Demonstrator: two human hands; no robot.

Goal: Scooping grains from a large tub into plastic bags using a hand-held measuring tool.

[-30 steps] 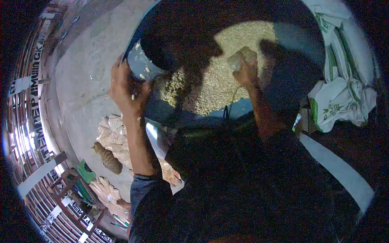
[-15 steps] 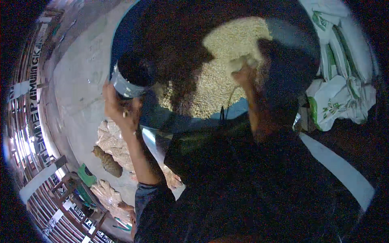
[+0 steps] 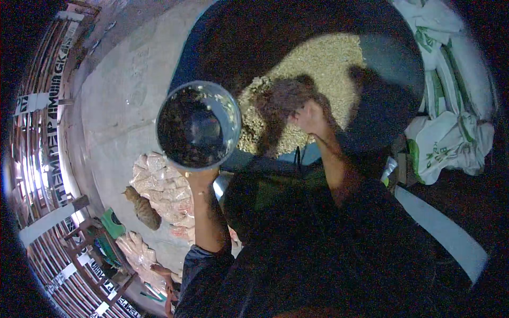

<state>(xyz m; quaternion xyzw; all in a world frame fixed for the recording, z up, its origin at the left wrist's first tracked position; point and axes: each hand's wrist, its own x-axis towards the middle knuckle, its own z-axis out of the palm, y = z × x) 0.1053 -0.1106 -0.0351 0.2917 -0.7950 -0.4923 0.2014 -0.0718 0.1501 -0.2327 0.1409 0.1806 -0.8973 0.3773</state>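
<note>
My left hand (image 3: 200, 176) holds a round, pale grey plastic container (image 3: 230, 127) from underneath, mostly hidden behind it. The container's mouth faces me; its inside is dark, with a few pale grains stuck to the wall. My right hand (image 3: 312, 116) is over a heap of pale, bean-like grains (image 3: 334, 63), to the right of the container. Its fingers reach left into shadow and look apart, with nothing visible in them. The grains lie in a large blue tub (image 3: 183, 79), much of it in deep shadow.
White and green sacks (image 3: 450, 143) are piled at the right. Clear bags of pale grains (image 3: 164, 191) lie on the concrete floor (image 3: 122, 106) at the left, beside a tabby cat (image 3: 143, 208). Another person's hand (image 3: 161, 271) shows lower left, near a slatted wall (image 3: 37, 143).
My left hand has brought the container right and turned its mouth toward me. My right hand has moved slightly left and down over the grains.
</note>
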